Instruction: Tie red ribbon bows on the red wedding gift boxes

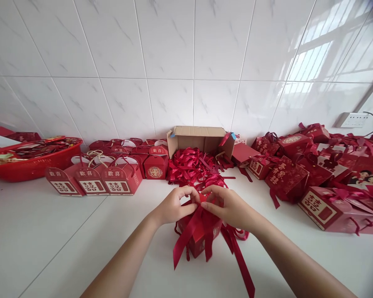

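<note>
A small red gift box stands on the white surface right in front of me. Dark red satin ribbon lies over its top, with tails hanging down the front and one long tail running toward the lower right. My left hand pinches the ribbon at the top of the box from the left. From the right, my right hand pinches the same ribbon, fingertips nearly meeting the left ones. Whether a knot or loop sits between the fingertips is hidden by the fingers.
An open cardboard box spills a heap of red ribbons behind the gift box. Several red gift boxes stand at left beside a red plastic basket of packets. More ribboned boxes crowd the right. A tiled wall closes the back.
</note>
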Available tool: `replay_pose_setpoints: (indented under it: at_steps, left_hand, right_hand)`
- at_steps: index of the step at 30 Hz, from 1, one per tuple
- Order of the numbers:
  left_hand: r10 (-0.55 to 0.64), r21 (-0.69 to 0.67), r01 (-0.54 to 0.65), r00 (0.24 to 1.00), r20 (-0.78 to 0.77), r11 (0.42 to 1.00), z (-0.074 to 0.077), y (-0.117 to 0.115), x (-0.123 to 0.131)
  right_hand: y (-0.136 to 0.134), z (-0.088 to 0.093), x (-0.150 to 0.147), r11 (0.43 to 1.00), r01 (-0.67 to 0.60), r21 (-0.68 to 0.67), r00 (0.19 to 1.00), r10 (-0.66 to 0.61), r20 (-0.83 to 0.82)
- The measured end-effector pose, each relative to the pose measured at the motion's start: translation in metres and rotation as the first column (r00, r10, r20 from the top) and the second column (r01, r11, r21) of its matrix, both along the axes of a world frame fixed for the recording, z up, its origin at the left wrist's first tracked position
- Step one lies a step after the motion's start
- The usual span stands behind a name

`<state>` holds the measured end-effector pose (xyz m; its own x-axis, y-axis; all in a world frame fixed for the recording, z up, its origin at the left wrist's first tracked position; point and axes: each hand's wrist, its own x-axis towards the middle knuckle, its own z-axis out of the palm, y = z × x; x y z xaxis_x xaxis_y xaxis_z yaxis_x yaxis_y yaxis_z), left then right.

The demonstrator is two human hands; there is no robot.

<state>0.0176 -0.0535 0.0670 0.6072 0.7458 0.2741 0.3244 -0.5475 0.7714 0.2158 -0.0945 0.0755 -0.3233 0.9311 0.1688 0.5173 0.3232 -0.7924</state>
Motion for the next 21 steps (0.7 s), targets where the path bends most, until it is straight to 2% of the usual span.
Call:
replay_pose_setpoints:
  at_steps: [3,5,9,11,15,21]
  left_hand:
    - [0.017,0.001,-0.017,1.0,-0.003,1.0,0.001,-0.002,0.0]
    - [0.027,0.0,-0.027,1.0,-0.005,1.0,0.002,-0.003,-0.001]
    - [0.05,-0.003,-0.05,0.999,-0.017,0.999,0.002,-0.003,-0.004]
    - [0.059,-0.006,-0.059,0.998,-0.018,0.998,0.003,-0.002,-0.004]
    - [0.06,-0.028,-0.06,0.998,0.002,0.998,0.001,0.001,-0.004]
    - [0.154,-0.036,-0.153,0.987,0.035,0.988,-0.006,0.007,-0.005]
  right_hand:
    - [0.005,-0.006,0.001,0.998,-0.064,0.003,0.994,0.064,-0.093]
    - [0.005,-0.008,0.004,0.992,-0.119,0.051,0.986,0.125,-0.113]
    - [0.005,-0.013,0.008,0.945,-0.196,0.263,0.981,0.193,0.037]
    - [0.005,-0.017,0.009,0.914,-0.241,0.326,0.969,0.207,0.135]
    - [0.006,-0.026,0.008,0.892,-0.286,0.351,0.945,0.202,0.257]
    - [0.006,-0.033,0.008,0.877,-0.303,0.372,0.936,0.201,0.288]
